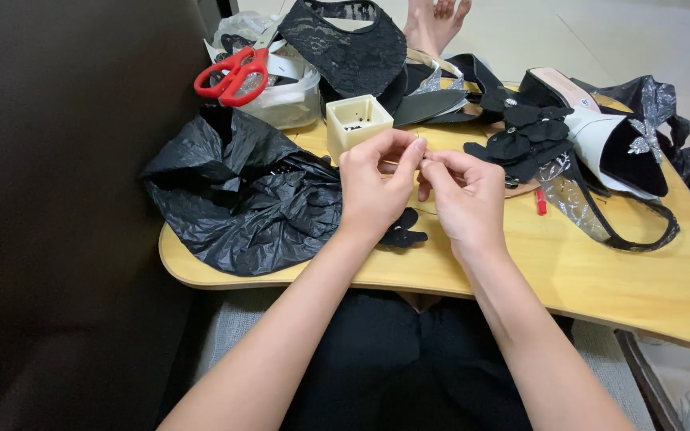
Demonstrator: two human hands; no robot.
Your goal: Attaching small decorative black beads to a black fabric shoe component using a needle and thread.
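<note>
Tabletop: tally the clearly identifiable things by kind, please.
Red-handled scissors: 1
Cream square container: 1
Crumpled black plastic bag: 1
White shoe with black toe: 1
Black lace piece: 1
Small red item: 1
Total: 6

Worktop [600, 271]: crumpled plastic bag [241, 199] at left edge. Scissors [233, 76] behind it, lying on a second bag [289, 96]. Small square box [357, 120] at centre rear; lace piece [349, 48] behind the box. Fabric bows [525, 132] right of the box. Shoe [608, 136] at far right. Both hands [373, 187] meet before the box, above a small bow [403, 231].
</note>
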